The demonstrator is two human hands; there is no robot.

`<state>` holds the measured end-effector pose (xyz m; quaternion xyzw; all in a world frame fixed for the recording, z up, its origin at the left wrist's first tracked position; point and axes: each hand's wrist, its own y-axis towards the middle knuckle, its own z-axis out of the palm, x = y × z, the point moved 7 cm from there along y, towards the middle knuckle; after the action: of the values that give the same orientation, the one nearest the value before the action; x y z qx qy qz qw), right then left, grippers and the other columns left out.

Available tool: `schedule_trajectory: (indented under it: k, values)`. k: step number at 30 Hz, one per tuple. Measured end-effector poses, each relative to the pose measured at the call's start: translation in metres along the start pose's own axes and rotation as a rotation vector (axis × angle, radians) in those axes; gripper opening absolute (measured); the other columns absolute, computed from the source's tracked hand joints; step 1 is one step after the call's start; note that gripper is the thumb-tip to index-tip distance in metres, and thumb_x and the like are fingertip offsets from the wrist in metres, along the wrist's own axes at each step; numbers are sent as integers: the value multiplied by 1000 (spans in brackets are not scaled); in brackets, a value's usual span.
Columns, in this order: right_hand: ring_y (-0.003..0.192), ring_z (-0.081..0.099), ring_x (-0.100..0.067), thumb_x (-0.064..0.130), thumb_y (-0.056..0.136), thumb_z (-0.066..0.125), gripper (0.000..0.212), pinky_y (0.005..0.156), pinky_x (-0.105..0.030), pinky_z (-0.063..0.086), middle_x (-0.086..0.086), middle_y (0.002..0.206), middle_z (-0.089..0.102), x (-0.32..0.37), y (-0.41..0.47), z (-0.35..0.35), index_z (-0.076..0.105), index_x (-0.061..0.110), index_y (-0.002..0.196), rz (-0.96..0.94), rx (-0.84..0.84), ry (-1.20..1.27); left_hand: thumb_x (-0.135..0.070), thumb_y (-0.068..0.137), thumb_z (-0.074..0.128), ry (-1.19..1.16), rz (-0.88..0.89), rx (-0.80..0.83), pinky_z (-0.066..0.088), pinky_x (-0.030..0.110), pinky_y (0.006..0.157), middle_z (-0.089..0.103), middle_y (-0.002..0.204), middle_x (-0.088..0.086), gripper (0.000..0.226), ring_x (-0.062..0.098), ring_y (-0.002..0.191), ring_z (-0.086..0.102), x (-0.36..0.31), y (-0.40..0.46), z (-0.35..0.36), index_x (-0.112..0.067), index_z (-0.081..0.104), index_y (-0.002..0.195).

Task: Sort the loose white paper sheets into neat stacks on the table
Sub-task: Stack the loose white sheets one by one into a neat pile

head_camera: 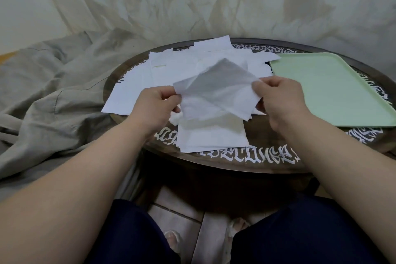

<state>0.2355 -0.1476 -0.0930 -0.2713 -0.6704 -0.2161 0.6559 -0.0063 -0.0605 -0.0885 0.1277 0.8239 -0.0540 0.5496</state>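
1. The round dark wooden table with white lettering round its rim (246, 159) carries everything; a crumpled grey-beige cloth (53, 83) lies off its left side and a pale wrinkled sheet hangs behind.
2. A pale green rectangular plastic tray (334, 90) sits on the table's right part, near the papers and apart from them.
3. The loose spread of white paper sheets (171, 66) covers the middle and far left of the table, overlapping at all angles, some reaching the rim.
4. A squared stack of white sheets (212, 137) lies at the near edge, its long axis running away from the person.
5. One thin, translucent white sheet (216, 94) is held above that stack, turned like a diamond: one corner points away, and its long axis runs left to right between the hands.
6. The left hand (154, 103) pinches the sheet's left corner; the right hand (278, 100) pinches its right corner.
7. Risks, as I judge them: the flimsy sheet may sag or fold on release; laid down still rotated, it would spoil the stack's edges; a forearm could brush the stack off the near rim.
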Motion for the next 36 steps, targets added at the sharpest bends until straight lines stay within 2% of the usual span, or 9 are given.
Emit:
schedule_trajectory:
  k: [7,11,13,18,21,25,28,32,36]
  values:
    - [61,55,-18,13,86,62,16,53,-23,47,-3,73,61,-2,6,-41,63,18,71,67,-308,218,2,87,54,371,287,32,36,1,69,64,96,-16,34,-8,75,56,-8,4,2,-27,72,86]
    - [81,65,-25,10,85,66,5,75,-37,56,-18,103,68,-10,6,-38,68,6,87,158,-233,264,1,86,54,621,239,272,36,9,83,64,108,-11,30,6,98,59,9,-1,18,-18,76,93]
    - [80,66,-28,6,84,65,19,75,-38,54,-24,104,67,-9,4,-30,66,-4,101,168,-162,255,0,87,53,657,174,351,36,12,86,65,115,-10,29,7,103,57,17,-2,21,-17,76,96]
    - [37,45,-9,2,83,63,6,47,-20,42,-6,59,51,16,2,-24,67,0,87,37,-112,58,-10,88,57,611,84,298,44,19,87,68,115,-8,25,10,97,63,16,-1,15,-28,73,92]
    - [36,42,-11,0,78,63,1,44,-20,38,-7,53,46,28,2,-14,62,-1,78,21,-42,-68,-29,84,68,493,75,216,50,19,66,71,96,-2,13,18,74,67,-3,-3,10,-30,69,97]
    - [33,43,-10,-2,77,61,22,40,-17,36,-5,45,47,36,2,-4,50,6,59,14,11,-200,-44,64,83,470,158,439,48,19,77,59,110,-18,58,3,94,60,-32,-26,41,-33,56,114]
    - [31,42,-9,-2,78,62,20,39,-15,35,-6,45,48,34,-2,0,52,6,63,50,66,-205,-44,66,82,489,152,493,45,21,80,59,103,-17,57,3,93,57,-31,-34,61,-29,52,112]
    - [42,48,-13,3,80,68,21,46,-22,41,-10,58,52,21,-3,3,52,9,67,102,165,-137,-23,88,65,313,55,245,38,16,48,61,75,-3,8,3,54,52,-25,-17,45,-16,64,91]
    - [87,68,-31,14,79,75,20,80,-46,55,-18,99,70,5,-3,16,62,3,90,172,264,-157,-16,90,61,91,-143,198,42,27,57,67,80,8,9,18,59,50,-6,-4,24,-12,69,88]
